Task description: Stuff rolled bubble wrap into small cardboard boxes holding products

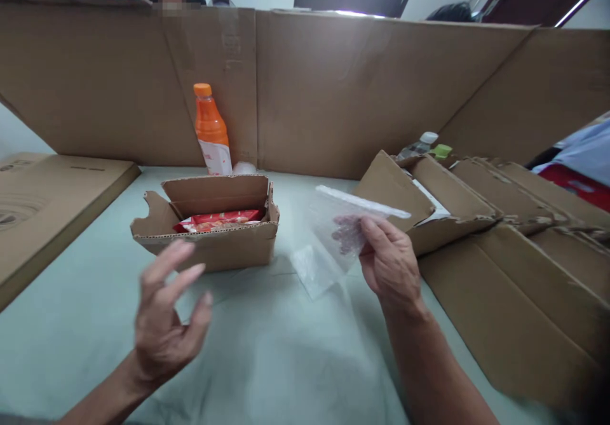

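Note:
My right hand (388, 256) pinches a clear plastic bag (328, 225) between thumb and fingers. A whitish strip runs along the bag's upper edge, and its fingers show through the film. My left hand (169, 314) is raised with the fingers spread and slightly blurred, holding nothing. Just beyond it stands a small open cardboard box (238, 250), with red snack packets (222, 220) lying inside. Below the bag a small translucent piece (314, 271) shows; whether it is part of the bag I cannot tell.
Behind the box stands an orange bottle (212, 126). On the right are several open cardboard boxes (505, 272), with bottle tops (429, 138) behind. A flat carton (57, 202) lies left. A cardboard wall (343, 88) closes off the table's back; a person's head shows above it.

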A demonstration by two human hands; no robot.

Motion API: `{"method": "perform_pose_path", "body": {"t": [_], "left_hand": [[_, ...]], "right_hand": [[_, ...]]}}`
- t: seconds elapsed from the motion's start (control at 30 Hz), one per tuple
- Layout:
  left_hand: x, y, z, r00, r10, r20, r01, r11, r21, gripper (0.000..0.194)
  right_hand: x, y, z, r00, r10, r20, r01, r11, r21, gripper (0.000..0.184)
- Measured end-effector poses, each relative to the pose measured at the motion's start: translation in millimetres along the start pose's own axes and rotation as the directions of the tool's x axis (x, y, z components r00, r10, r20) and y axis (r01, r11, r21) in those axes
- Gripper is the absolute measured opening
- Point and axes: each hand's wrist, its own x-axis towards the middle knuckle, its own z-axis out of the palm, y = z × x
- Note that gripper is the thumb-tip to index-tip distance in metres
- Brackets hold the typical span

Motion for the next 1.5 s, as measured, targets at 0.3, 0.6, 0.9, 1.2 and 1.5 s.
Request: {"method": "perform_pose_path", "body": {"t": [0.3, 0.6, 0.9, 1.2, 1.5], "left_hand": [[13.0, 32.0, 90.3, 0.942, 0.060, 0.331, 0.080, 0.917, -0.392, 0.072], [13.5, 24.4, 153.0, 0.740, -0.120, 0.662, 0.575, 0.624, -0.529, 0.071], [-16.6, 24.9, 147.6, 0.479, 0.081, 0.874, 0.756, 0.468, -0.458, 0.016], [-30.8, 10.3, 141.7, 0.580, -0.184, 0.794, 0.727, 0.557, -0.402, 0.055], [-44.4, 17.5, 130.9, 0.637, -0.168, 0.753, 0.536, 0.798, -0.275, 0.066]], "right_hand": [[-23.6, -15.0, 24.0, 0.986, 0.118, 0.122, -0.126, 0.990, 0.065, 0.027], [-18.7, -46.9, 7.3, 0.990, 0.141, 0.021, -0.142, 0.967, 0.211, 0.024], [52.4, 9.7, -19.5, 0.988, 0.030, -0.152, -0.011, 0.992, 0.128, 0.029], [86.8, 141.3, -28.0, 0.976, 0.020, -0.216, -0.104, 0.918, -0.382, 0.031], [67.2, 171.4, -31.0, 0.998, -0.051, -0.036, 0.018, 0.786, -0.618, 0.035]]}}
